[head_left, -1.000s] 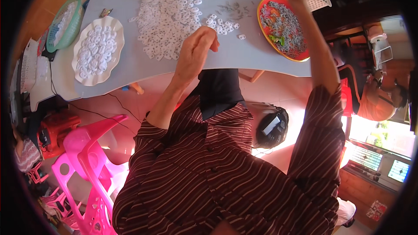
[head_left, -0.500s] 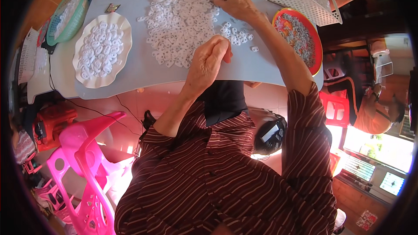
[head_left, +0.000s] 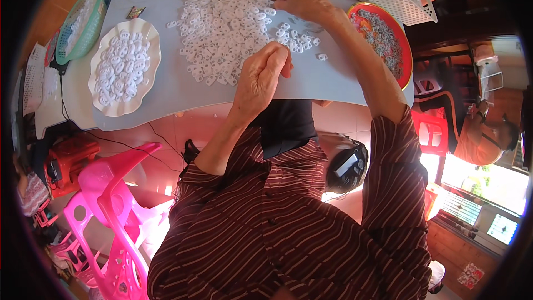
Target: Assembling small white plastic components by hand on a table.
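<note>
A broad heap of small white plastic pieces with holes (head_left: pixel 222 28) covers the middle of the grey table (head_left: pixel 172 91). My left hand (head_left: pixel 261 72) is closed in front of the heap's near right edge, its fingers curled inward; what they hold, if anything, is hidden. Farther off, my right hand (head_left: pixel 302 0) bends its fingers together at the heap's right edge, close to some white pieces. Whether one is between its fingertips is too small to tell. A loose cluster of white pieces (head_left: pixel 298 40) lies between my hands, with one piece (head_left: pixel 322 56) apart to the right.
At left are a scalloped cream plate (head_left: pixel 154 50) of white pieces and a green basket (head_left: pixel 94 30). To the right stand a red-rimmed bowl (head_left: pixel 408 58) of small grey parts and a white perforated basket (head_left: pixel 383 4). A pink chair (head_left: pixel 119 211) is below left; another person (head_left: pixel 477 141) sits far right.
The table and its things have shifted slightly left and up in the picture. My right hand stays bent at the heap's edge, a little higher in view; my left hand remains closed.
</note>
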Demonstrator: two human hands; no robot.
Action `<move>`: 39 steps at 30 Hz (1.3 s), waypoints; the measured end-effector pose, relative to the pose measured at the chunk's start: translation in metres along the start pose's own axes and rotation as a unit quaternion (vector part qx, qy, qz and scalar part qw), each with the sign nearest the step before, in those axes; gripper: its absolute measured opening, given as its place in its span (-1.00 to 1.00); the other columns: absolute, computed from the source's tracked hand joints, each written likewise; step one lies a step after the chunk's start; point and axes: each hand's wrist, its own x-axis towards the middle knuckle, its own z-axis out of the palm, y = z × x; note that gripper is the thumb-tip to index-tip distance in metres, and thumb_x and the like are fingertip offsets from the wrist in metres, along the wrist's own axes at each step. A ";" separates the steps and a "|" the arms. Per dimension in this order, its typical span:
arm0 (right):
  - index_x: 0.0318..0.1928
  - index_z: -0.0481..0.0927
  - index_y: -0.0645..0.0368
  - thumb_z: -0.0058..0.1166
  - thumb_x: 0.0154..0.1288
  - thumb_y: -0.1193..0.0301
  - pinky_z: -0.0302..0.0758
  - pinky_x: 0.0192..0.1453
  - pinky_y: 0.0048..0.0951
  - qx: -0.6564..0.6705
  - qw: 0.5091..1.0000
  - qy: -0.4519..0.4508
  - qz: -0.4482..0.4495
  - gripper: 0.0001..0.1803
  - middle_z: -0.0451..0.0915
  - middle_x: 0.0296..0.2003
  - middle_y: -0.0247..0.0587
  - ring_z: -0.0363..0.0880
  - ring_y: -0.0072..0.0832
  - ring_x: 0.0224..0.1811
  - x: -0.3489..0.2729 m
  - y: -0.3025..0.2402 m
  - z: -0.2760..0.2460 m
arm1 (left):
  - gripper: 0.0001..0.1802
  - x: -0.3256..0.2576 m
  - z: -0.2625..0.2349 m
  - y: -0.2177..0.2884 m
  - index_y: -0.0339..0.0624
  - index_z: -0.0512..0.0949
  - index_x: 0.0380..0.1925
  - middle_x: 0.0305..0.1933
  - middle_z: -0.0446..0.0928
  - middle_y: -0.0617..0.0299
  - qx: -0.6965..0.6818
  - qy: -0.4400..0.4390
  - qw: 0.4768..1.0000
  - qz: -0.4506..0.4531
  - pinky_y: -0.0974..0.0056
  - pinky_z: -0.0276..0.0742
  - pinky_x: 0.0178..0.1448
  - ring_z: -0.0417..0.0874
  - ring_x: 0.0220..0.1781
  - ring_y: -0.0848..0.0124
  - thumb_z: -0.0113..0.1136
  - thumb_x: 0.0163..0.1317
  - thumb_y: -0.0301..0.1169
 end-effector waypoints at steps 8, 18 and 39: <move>-0.31 0.64 0.19 0.14 0.01 0.42 0.48 -0.30 -0.36 -0.016 0.999 -0.026 0.020 -0.81 0.61 -0.51 -0.13 0.58 -0.37 -0.47 0.000 -0.007 -0.004 | -0.69 -0.001 0.000 0.003 -0.30 0.39 -0.49 -0.55 0.38 0.29 0.014 -0.001 1.000 -0.026 0.44 0.30 -0.27 0.35 -0.42 0.56 -0.17 0.37 -0.32; -0.23 0.63 0.25 0.01 0.32 0.40 0.37 -0.39 -0.66 0.448 0.878 0.061 0.159 -0.81 0.50 -0.54 -0.43 0.38 -0.73 -0.49 -0.076 -0.062 -0.004 | -0.64 0.016 -0.008 0.003 -0.28 0.46 -0.42 -0.55 0.47 0.20 -0.316 0.031 0.935 -0.157 0.30 0.42 -0.15 0.51 -0.34 0.36 -0.17 0.37 -0.23; -0.25 0.57 0.31 0.13 0.24 0.49 0.47 -0.26 -0.65 0.553 0.787 0.254 0.101 -0.87 0.58 -0.42 -0.36 0.47 -0.70 -0.37 -0.119 -0.066 0.024 | -0.77 0.012 0.023 -0.003 -0.30 0.57 -0.25 -0.46 0.54 0.27 -0.128 0.071 0.988 -0.052 0.47 0.38 -0.31 0.48 -0.42 0.55 0.09 0.28 -0.34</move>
